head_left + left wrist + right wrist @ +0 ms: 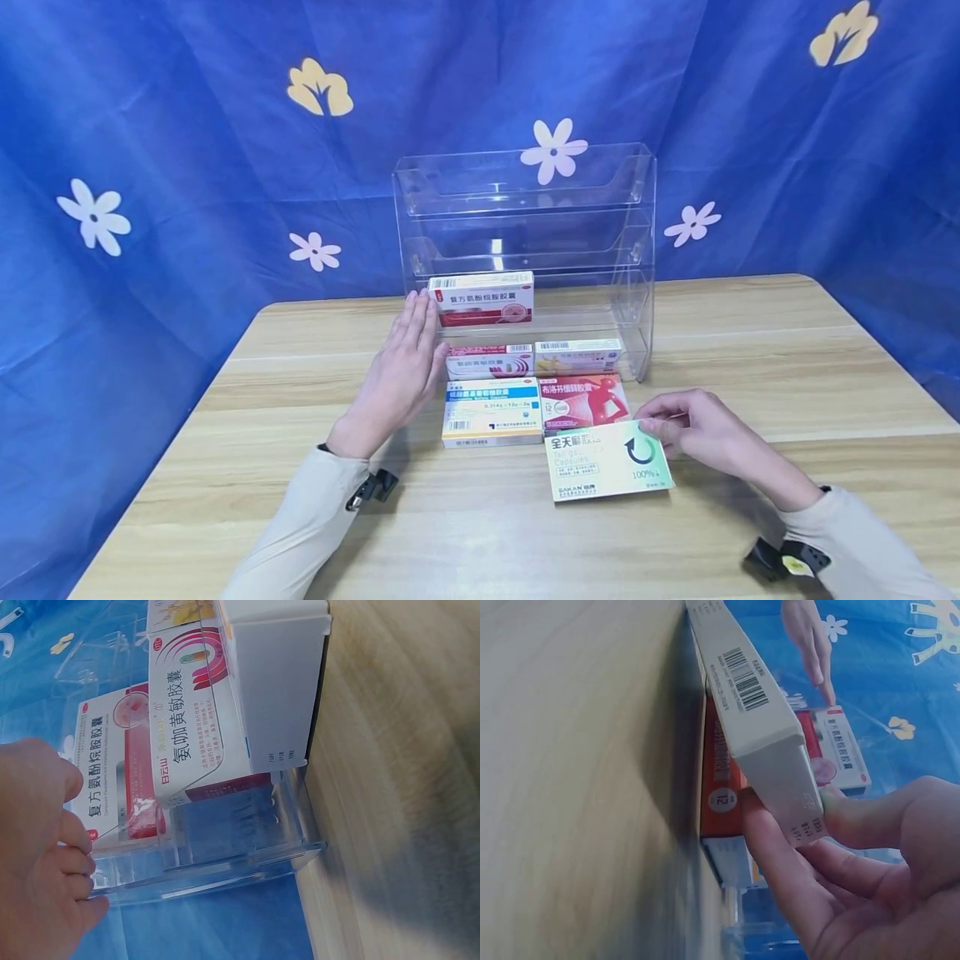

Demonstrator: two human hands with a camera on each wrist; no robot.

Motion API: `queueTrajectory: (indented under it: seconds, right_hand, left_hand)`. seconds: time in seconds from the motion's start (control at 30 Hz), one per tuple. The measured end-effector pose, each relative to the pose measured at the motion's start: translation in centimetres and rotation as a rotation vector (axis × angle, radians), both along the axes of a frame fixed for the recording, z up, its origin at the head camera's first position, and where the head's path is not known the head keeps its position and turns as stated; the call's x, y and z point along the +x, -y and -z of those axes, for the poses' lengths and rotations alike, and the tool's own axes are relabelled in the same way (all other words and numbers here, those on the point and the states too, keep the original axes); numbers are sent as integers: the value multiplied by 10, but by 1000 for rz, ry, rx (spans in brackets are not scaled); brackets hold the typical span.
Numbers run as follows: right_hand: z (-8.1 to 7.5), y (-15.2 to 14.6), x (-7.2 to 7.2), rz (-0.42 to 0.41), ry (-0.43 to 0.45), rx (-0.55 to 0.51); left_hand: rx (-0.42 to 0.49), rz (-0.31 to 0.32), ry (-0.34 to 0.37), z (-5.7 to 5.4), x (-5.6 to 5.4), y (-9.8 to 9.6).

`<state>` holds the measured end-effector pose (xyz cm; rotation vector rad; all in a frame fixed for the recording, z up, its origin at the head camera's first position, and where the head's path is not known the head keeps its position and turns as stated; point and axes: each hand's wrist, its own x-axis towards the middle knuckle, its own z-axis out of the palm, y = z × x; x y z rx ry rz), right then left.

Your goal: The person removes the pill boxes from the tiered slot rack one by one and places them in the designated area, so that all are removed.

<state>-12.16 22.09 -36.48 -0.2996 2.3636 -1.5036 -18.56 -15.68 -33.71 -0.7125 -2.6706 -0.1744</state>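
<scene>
My right hand [701,429] pinches a pale yellow-green medicine box [609,468] by its right end, thumb on one face and fingers behind. This box is tilted and overlaps a red medicine box [585,402] in the head view. In the right wrist view, the held box's barcode side [742,679] faces the camera. My left hand [397,367], fingers straight and together, is right at the left end of a white-and-red capsule box [483,300]. That box stands in a middle tier of a clear tiered rack [525,212], and its front also shows in the left wrist view.
Lower in the rack stand a white-and-pink box [490,363] and a white-and-yellow box [577,357]. A blue-and-white box [491,410] lies in front, left of the red one. The wooden table [247,475] ends at a blue curtain [202,167] behind the rack.
</scene>
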Motion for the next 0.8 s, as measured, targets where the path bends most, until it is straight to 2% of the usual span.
queueTrajectory:
  seconds: [0.2, 0.37, 0.53, 0.8]
  right_hand:
    - [9, -5, -5, -80, -33, 45]
    - [16, -8, -9, -127, 27, 31]
    - [18, -9, -10, -126, 57, -6]
    - [19, -8, -11, -114, 45, 18]
  left_hand:
    - [9, 8, -6, 0, 0, 0]
    - [13, 10, -10, 0, -1, 0]
    - [12, 17, -26, 0, -1, 0]
    - [10, 10, -17, 1, -2, 0]
